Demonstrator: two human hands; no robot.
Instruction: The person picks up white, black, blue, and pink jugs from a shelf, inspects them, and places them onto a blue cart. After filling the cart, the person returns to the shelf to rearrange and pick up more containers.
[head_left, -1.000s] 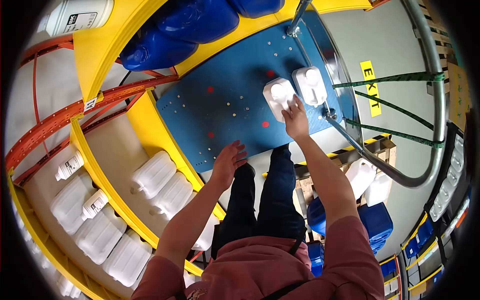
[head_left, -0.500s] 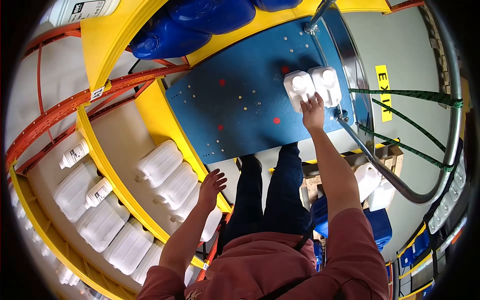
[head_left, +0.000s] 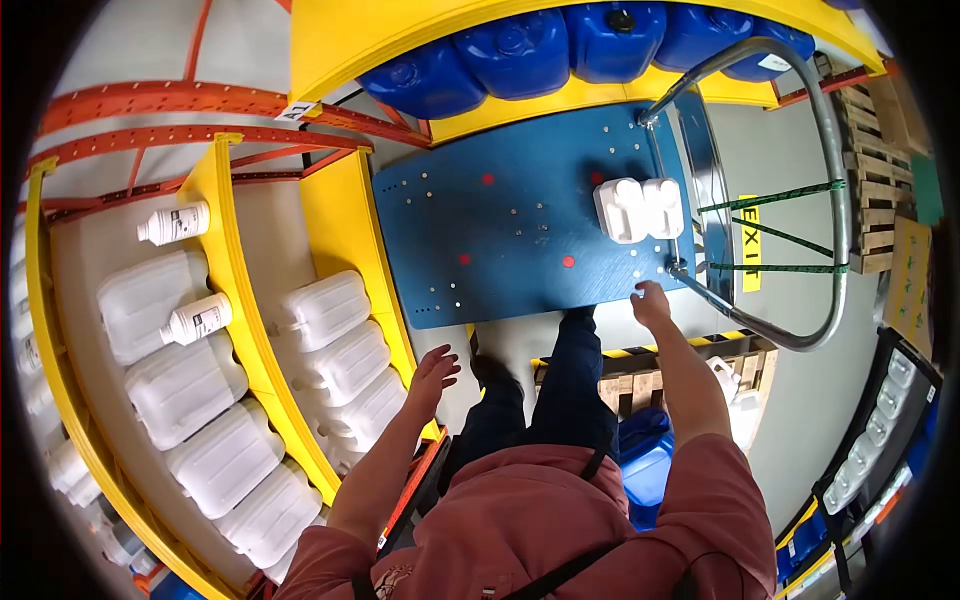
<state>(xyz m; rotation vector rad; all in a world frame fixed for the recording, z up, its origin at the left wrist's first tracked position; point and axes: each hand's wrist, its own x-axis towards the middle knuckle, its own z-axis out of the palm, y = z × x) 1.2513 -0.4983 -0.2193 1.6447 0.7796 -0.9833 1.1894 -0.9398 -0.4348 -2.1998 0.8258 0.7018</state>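
Observation:
Two white jugs (head_left: 638, 210) stand side by side on the blue cart platform (head_left: 500, 225), at its right end near the metal handle (head_left: 838, 200). My right hand (head_left: 651, 303) is just off the platform's near edge, below the jugs and apart from them; its fingers are bent and nothing shows in them. To the left, my left hand (head_left: 433, 380) hangs empty with its fingers apart, beside the shelf with white canisters (head_left: 330, 310).
Blue canisters (head_left: 512, 55) line the yellow shelf beyond the cart. Orange and yellow racking (head_left: 255, 340) holds white canisters and bottles (head_left: 197, 319) at left. A wooden pallet (head_left: 640, 385) lies at lower right. Green straps (head_left: 790, 205) cross the handle frame.
My right hand has let go of the white jugs and drawn back toward my body. The view has shifted, showing more blue canisters. My left hand remains open.

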